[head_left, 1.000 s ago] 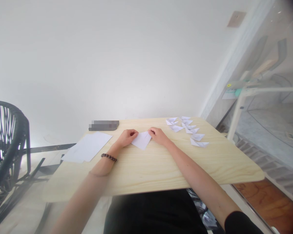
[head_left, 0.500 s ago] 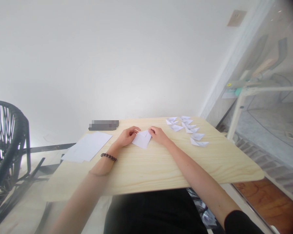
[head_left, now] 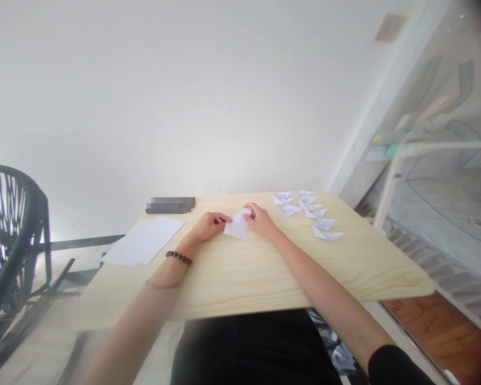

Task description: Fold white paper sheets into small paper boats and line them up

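Fingers (head_left: 225,217) of the left hand (head_left: 209,226): thumb and forefinger brought together, pinching the left edge of the folded white paper. Right hand (head_left: 261,221): thumb and forefinger parted, one to each side of a small raised flap at the paper's upper right; whether they press on it cannot be told.

Folded white paper (head_left: 236,230), one: between the two hands, at the middle of the desk (head_left: 264,283), lower part spread toward the wearer.

Boat-like folded papers (head_left: 327,236), white: at least five, probably more, set close in two rough rows to the right of the right hand; overlap hinders an exact count.

Loose white sheets (head_left: 146,239): at least two, overlapping, lying flat at the desk's left side.

Dark oblong item (head_left: 171,205), one: near the far left edge, behind the sheets; surface pixelated, any marking unreadable.

Beaded bracelet (head_left: 179,258), one: dark round beads, on the left wrist.

Desk, one: pale wood grain, rounded corners, beside a white wall (head_left: 224,107).

Socket plate (head_left: 390,28), one: upper right.

Woven-cord chair (head_left: 36,214), one: dark, far left.

White metal frame (head_left: 387,192), one: right, with a pale teal-marked card (head_left: 377,154) near it, print too small to read.
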Available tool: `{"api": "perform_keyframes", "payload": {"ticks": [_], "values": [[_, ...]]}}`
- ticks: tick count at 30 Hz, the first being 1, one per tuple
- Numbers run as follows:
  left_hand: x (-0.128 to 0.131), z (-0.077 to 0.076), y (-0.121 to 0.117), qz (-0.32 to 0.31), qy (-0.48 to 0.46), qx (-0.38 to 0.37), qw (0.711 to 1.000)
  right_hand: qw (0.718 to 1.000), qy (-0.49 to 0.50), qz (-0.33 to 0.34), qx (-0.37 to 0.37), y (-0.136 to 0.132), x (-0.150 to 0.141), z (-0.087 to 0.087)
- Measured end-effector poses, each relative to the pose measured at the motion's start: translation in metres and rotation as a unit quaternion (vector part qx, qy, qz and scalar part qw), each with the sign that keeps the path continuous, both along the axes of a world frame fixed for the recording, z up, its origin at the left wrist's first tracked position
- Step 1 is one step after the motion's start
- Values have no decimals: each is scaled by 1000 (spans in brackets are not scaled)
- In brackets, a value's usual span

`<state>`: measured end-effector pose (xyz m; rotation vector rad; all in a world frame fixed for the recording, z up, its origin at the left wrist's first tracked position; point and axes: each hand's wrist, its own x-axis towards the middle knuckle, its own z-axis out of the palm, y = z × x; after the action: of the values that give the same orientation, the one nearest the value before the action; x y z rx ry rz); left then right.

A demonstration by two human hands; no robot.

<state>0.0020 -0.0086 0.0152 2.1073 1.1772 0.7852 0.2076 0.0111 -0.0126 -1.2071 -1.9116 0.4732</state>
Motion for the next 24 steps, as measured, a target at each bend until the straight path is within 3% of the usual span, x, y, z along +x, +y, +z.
{"api": "perform_keyframes", "payload": {"ticks": [10,17,24], "values": [[0,-6,5,47,13,49,998,996,1,6,94,5,2,-3],[-2,-9,10,45,4,95,994,994,-38,63,79,-4,-1,7],[-1,-7,6,61,47,78,994,997,-38,46,58,-2,1,5]]}}
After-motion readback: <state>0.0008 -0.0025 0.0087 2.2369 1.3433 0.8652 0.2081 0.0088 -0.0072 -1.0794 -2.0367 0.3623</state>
